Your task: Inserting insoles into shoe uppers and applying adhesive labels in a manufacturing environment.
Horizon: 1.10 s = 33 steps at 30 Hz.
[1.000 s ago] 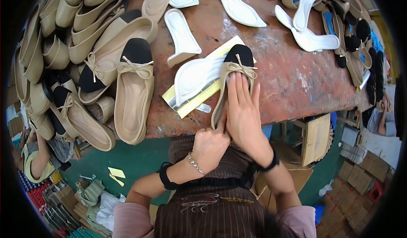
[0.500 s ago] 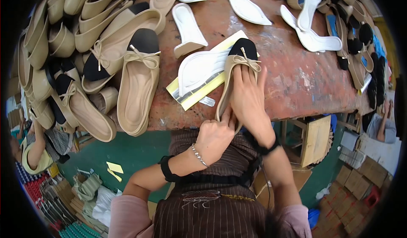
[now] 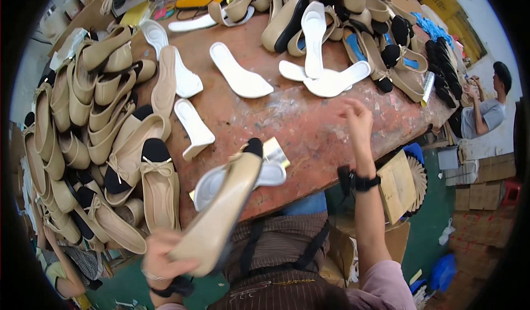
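Observation:
A beige ballet flat with a black toe [image 3: 225, 210] is tilted on its side, its heel end held by my left hand [image 3: 167, 257]. The fingers of that hand are closed round the heel; the shoe's inside faces away from view. My right hand [image 3: 358, 119] reaches out over the table, slightly blurred, fingers apart and holding nothing. Just beyond it lie overlapping white insoles [image 3: 338, 83]. Partly hidden behind the held shoe, a white insole [image 3: 270, 174] rests on a yellow-edged pad [image 3: 275, 153].
Many beige flats [image 3: 113, 111] are heaped on the left of the worn red table [image 3: 301, 139]. More shoes [image 3: 353, 12] pile up at the far right. Single white insoles [image 3: 240, 73] lie mid-table. Another person [image 3: 483, 111] sits at the right; a wooden board [image 3: 398, 188] stands below the table edge.
My right hand has come out of the shoe and moved up and right over the table. My left hand has carried the shoe left and turned it sideways. The view has shifted too.

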### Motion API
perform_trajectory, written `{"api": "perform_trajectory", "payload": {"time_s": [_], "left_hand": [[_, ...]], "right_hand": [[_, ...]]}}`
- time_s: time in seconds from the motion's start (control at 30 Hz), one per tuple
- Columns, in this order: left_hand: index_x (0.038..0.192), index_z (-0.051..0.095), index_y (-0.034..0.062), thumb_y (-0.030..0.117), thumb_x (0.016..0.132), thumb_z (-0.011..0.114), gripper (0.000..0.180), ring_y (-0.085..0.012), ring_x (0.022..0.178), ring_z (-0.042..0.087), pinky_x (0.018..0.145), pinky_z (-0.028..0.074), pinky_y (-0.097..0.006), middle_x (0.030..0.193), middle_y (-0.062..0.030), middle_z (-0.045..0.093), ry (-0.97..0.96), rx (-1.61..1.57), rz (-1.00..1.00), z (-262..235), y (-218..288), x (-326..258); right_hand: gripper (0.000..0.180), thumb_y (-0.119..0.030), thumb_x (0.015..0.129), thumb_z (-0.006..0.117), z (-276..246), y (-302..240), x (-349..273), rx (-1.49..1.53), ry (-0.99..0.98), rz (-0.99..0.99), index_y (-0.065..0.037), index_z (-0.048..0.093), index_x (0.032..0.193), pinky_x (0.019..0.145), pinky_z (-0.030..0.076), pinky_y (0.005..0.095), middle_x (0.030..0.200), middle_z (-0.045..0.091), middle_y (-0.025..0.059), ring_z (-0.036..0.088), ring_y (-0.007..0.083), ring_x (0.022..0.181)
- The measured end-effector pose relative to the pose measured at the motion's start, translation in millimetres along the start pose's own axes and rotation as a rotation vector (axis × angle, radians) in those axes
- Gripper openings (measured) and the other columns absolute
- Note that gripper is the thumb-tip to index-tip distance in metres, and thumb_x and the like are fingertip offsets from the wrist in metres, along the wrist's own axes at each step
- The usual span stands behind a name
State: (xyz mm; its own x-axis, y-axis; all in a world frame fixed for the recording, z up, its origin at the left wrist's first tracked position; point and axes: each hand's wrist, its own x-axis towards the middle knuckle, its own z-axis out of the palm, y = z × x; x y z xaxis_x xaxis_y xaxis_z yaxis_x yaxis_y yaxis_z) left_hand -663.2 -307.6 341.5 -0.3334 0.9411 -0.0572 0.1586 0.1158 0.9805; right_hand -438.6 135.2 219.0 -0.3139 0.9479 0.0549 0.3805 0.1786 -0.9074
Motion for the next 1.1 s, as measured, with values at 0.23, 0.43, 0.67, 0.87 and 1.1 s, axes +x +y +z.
{"api": "perform_trajectory", "payload": {"time_s": [0.23, 0.43, 0.67, 0.87, 1.1], "left_hand": [[0.082, 0.069, -0.0033, 0.030, 0.074, 0.082, 0.037, -0.0313, 0.080, 0.060, 0.069, 0.045, -0.037, 0.085, -0.0157, 0.062, 0.596, 0.800, 0.099, -27.7, 19.3, -32.1], [0.077, 0.067, 0.0002, 0.017, 0.084, 0.071, 0.018, -0.0360, 0.087, 0.054, 0.084, 0.045, -0.045, 0.082, -0.0125, 0.060, 0.317, 1.207, -0.334, -7.0, -44.1, -35.0], [0.074, 0.065, 0.0036, 0.021, 0.086, 0.070, 0.022, -0.0329, 0.090, 0.052, 0.109, 0.030, -0.056, 0.078, -0.0080, 0.058, 0.638, 1.371, -0.164, 27.4, -74.9, -27.4], [0.077, 0.064, 0.0042, 0.022, 0.089, 0.069, 0.022, -0.0348, 0.104, 0.053, 0.111, 0.022, -0.064, 0.084, -0.0088, 0.058, 0.995, 1.329, -0.306, 38.9, -106.9, -59.7], [0.095, 0.064, 0.0052, 0.022, 0.089, 0.069, 0.018, -0.0361, 0.120, 0.051, 0.117, 0.014, -0.065, 0.099, -0.0087, 0.062, 0.888, 1.289, -0.349, 41.9, -78.2, -25.0]], "right_hand": [[0.062, -0.049, 0.084, 0.073, 23.7, 26.2, 93.8, -0.704, 0.201, 0.280, -0.002, 0.062, 0.122, 0.094, 0.050, 0.0529, 0.119, 0.068, 0.0256, 0.064, 0.0425, 0.113], [0.039, -0.023, 0.087, 0.074, -7.1, 70.4, 138.0, -0.111, 0.067, 0.217, -0.002, 0.060, 0.117, 0.057, 0.055, 0.0298, 0.094, 0.069, 0.0127, 0.070, 0.0180, 0.071], [0.029, -0.017, 0.093, 0.067, -38.1, 69.4, 133.8, -0.036, 0.060, 0.198, 0.000, 0.063, 0.116, 0.058, 0.053, 0.0259, 0.092, 0.069, 0.0109, 0.066, 0.0162, 0.069], [0.026, -0.008, 0.085, 0.071, 45.8, -78.2, -69.1, -0.224, -0.484, -0.547, -0.002, 0.067, 0.110, 0.076, 0.053, 0.0382, 0.096, 0.069, 0.0149, 0.067, 0.0268, 0.086], [0.062, -0.010, 0.071, 0.079, 90.4, -46.9, -150.7, -0.499, -0.836, -0.892, -0.003, 0.059, 0.129, 0.098, 0.049, 0.0440, 0.134, 0.056, 0.0172, 0.056, 0.0358, 0.118]]}}
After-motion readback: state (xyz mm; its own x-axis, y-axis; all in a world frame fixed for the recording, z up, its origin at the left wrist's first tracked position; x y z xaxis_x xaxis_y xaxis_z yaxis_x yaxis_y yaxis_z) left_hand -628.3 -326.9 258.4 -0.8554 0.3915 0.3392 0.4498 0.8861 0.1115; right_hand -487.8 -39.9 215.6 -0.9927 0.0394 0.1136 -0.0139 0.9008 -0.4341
